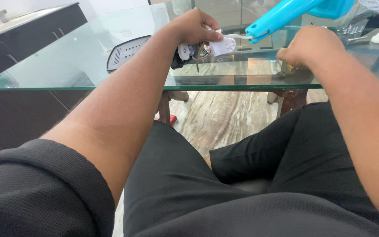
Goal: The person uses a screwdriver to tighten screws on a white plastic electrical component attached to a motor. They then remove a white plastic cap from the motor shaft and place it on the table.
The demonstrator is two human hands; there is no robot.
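The left hand (194,26) is closed around a small white electrical module (222,45) with coloured wires (202,52) exposed, held just above the glass table (84,66); a thin white lead runs from it into the open end of the turquoise plastic housing (286,15). The right hand (305,46) rests curled on the glass near the table's front edge; whether it pinches anything cannot be told. Judged from this, the module is out of the housing yet remains connected, and a grey vented cover (126,52) lies apart, so the unit stands partly disassembled.
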